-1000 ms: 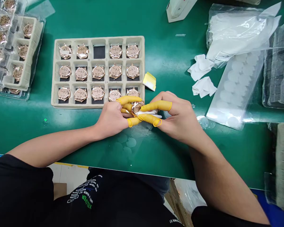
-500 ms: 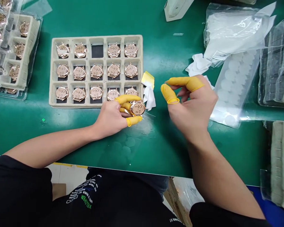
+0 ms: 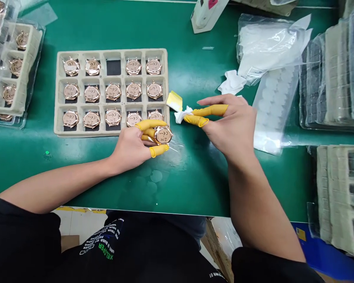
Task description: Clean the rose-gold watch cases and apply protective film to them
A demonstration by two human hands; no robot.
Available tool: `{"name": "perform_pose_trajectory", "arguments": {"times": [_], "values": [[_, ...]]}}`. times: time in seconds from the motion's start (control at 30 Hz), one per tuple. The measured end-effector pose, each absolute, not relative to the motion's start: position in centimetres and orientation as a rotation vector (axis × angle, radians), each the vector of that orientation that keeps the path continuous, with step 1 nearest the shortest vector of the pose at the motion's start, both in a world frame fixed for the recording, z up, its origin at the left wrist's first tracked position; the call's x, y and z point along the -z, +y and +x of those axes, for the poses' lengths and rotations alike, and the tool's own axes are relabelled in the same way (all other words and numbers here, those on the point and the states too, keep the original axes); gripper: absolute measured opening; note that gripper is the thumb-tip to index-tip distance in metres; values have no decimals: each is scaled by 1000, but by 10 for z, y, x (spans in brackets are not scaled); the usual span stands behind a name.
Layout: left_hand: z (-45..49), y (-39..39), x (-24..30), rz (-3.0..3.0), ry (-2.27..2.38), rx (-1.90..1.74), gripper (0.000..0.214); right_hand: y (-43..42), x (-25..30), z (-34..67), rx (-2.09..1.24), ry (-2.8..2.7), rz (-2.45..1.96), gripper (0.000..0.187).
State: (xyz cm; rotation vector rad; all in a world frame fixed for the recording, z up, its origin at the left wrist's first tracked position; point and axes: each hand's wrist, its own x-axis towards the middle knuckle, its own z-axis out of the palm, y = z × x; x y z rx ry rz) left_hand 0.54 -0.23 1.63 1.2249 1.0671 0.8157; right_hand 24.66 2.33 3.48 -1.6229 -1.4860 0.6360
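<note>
Between yellow-covered fingertips, my left hand (image 3: 138, 143) grips a rose-gold watch case (image 3: 163, 135), its engraved back facing up, just off the front right corner of the tray. My right hand (image 3: 228, 124), also in yellow finger cots, pinches a crumpled white cloth (image 3: 183, 114) between thumb and index finger. A yellow folded piece (image 3: 174, 101) lies against the tray's right side, close to that cloth. The beige compartment tray (image 3: 110, 77) carries several similar watch cases, each on a dark pad. One back-row compartment shows only its dark pad (image 3: 113, 67).
Stacked trays with more watch cases (image 3: 26, 78) stand at the left. At the right are a plastic bag of white sheets (image 3: 268, 43), a strip of round clear films (image 3: 271, 106), white scraps (image 3: 231, 81) and stacked trays (image 3: 330, 78). A white box (image 3: 208, 15) stands at the back.
My right hand has moved left and taken hold of the white cloth, which was lying on the table. The left hand still holds the watch case. The whole view has shifted slightly.
</note>
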Motion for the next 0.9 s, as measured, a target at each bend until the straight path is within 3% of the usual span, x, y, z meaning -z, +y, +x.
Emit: {"name": "perform_pose_trajectory", "arguments": {"times": [0.17,0.37,0.43,0.57,0.67,0.73,0.9], "values": [[5,-2,-16,1217,1072,-823,60,32,-31,261,-914,-1236,-1427,19],[4,-1,-16,1246,1095,-811,61,43,-15,268,-1205,-1089,-1697,36],[4,-1,-17,1246,1098,-806,60,42,-15,269,-1155,-1181,-1677,44],[4,-1,-17,1248,1106,-805,59,39,-21,268,-1059,-1308,-1538,25],[5,-2,-17,1254,1112,-805,59,39,-23,270,-1015,-1333,-1577,28],[5,-2,-18,1262,1111,-802,58,39,-22,272,-860,-1401,-1747,34],[5,-2,-17,1274,1109,-800,58,37,-30,277,-356,-1539,-2102,22]]}}
